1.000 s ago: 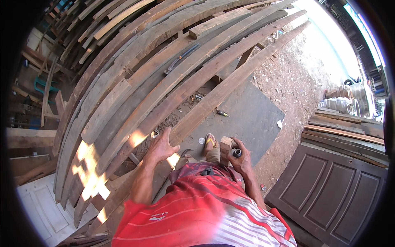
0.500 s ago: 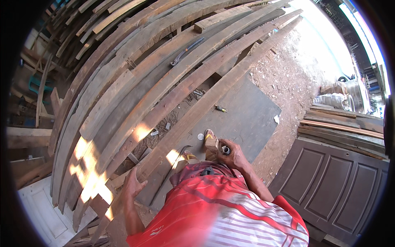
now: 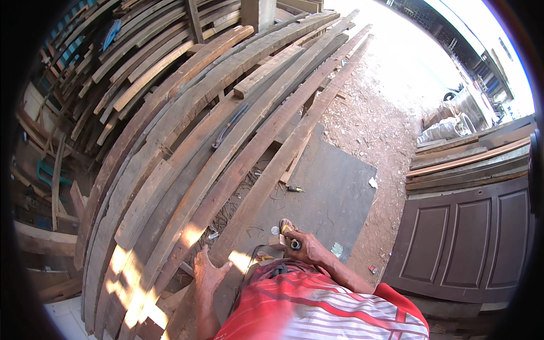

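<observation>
At 7 o'clock: bare left hand [image 3: 208, 271], grip spread, thumb wide of the fingers, over the lower reach of a long, rough-sawn brown plank [image 3: 265, 186]; firmness of contact cannot be told. Plank runs from there toward 1 o'clock, nearest of several weathered, parallel timbers [image 3: 201, 102], grain coarse, edges uneven, sunlit patches toward 8 o'clock.

Near 5 o'clock: bare right hand [image 3: 307, 248], grip curled round a dark, round-ended cylinder [image 3: 295, 245]; pale, squared wooden block [image 3: 276, 239] just beside it.

Surroundings: flat grey sheet [image 3: 334, 195] on gritty ground; on it, a short yellow-and-black handled tool [image 3: 294, 188], close to the plank, and a sandalled foot [image 3: 286, 225] just above the block. Between 10 and 11: slim blue-handled tool [image 3: 229, 126] lying along the timbers; beyond, a dense lumber pile [image 3: 150, 68]. At 3: stacked boards [image 3: 470, 161]. At 4: dark brown panelled door [image 3: 460, 238], lying alongside the boards.
</observation>
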{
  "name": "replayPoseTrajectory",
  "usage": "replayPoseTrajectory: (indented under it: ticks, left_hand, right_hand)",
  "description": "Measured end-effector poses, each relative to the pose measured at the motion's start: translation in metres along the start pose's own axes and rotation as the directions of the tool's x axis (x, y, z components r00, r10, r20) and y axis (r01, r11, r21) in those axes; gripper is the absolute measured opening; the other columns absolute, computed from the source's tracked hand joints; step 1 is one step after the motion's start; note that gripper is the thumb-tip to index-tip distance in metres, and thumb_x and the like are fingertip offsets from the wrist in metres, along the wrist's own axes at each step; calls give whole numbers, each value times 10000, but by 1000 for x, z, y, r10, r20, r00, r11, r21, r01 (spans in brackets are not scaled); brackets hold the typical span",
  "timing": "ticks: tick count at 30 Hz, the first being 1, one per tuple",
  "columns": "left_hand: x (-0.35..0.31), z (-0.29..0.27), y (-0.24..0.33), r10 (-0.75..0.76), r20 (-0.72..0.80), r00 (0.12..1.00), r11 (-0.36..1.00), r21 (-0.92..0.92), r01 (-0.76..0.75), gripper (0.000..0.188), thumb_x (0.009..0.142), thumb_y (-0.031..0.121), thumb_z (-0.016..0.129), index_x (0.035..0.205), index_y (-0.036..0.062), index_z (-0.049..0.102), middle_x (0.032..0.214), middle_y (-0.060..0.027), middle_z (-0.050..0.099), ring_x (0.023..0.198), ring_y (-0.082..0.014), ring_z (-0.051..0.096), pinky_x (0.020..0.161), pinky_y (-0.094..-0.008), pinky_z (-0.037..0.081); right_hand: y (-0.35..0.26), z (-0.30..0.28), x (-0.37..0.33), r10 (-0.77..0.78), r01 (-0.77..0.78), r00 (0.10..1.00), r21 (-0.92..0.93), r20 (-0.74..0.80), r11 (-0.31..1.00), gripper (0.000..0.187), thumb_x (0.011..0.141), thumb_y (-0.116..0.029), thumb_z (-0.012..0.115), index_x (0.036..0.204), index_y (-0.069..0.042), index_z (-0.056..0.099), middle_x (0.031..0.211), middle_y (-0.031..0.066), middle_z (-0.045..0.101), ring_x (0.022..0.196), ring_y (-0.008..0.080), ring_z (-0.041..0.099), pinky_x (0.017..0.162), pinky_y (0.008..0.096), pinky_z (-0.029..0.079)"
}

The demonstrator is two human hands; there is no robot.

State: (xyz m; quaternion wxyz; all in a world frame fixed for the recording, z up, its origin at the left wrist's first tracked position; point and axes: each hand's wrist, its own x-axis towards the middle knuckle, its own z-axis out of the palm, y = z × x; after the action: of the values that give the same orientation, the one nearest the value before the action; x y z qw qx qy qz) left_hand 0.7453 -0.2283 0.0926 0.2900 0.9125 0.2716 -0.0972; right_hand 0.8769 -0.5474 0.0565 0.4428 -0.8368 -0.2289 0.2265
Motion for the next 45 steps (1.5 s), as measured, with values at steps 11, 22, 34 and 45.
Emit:
replayPoseTrajectory:
  ticks: [11,22,34,45]
  left_hand:
    - [46,10,20,-5,189,982,1000,16,2,737,713,294,865,1299,11,521,1210,-257,678,1156,-421,651,981,-494,509]
    - [-16,-8,-92,-67,189,980,998,3,68,810,684,237,889,1372,54,504,1306,-262,628,1230,-416,602,1035,-482,489]
    - [-79,-104,-77,-428,97,899,904,77,422,720,692,264,927,1274,-42,633,1212,-235,706,1121,-332,694,957,-415,544]
    - [18,36,33,117,654,747,979,-204,25,696,783,449,840,1255,-34,668,1210,-241,712,1121,-329,699,943,-408,546]
  right_hand:
    - [5,-16,-16,161,-156,983,57,-93,986,487,818,-153,739,1286,-42,660,1120,215,704,1048,373,694,921,423,540]
    - [-8,5,-2,74,-73,997,92,0,993,462,845,-269,773,1208,-2,670,1075,251,688,1017,408,668,907,459,516]
    - [3,31,18,-46,52,992,-47,117,998,519,868,-432,772,1232,-71,686,1052,221,705,1034,408,605,947,460,447]
    - [-3,12,-3,99,-99,995,19,18,995,462,818,-188,817,1226,-31,668,1072,212,692,996,362,702,874,410,549]
